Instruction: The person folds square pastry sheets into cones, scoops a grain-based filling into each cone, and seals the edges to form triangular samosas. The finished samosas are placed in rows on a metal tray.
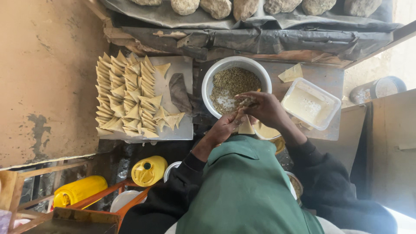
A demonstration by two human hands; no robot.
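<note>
My left hand (224, 128) holds a pale pastry cone (246, 126) just below the rim of a white bowl (215, 74) of greenish-brown filling (236, 82). Above it, my right hand (263, 107) is bent over the cone's mouth, its fingertips pinching a bit of filling. Both hands touch the cone over the near edge of the bowl. On the left lies a flat board (180, 78) stacked with several folded triangular pastries (130, 99).
A clear plastic tub (330, 113) with pale pastry sheets stands to the right, with a loose sheet (290, 73) behind it. A dark cloth (178, 92) lies between board and bowl. Yellow jugs (148, 170) (80, 190) stand at lower left. Stones (216, 7) weigh down dark sheeting at the back.
</note>
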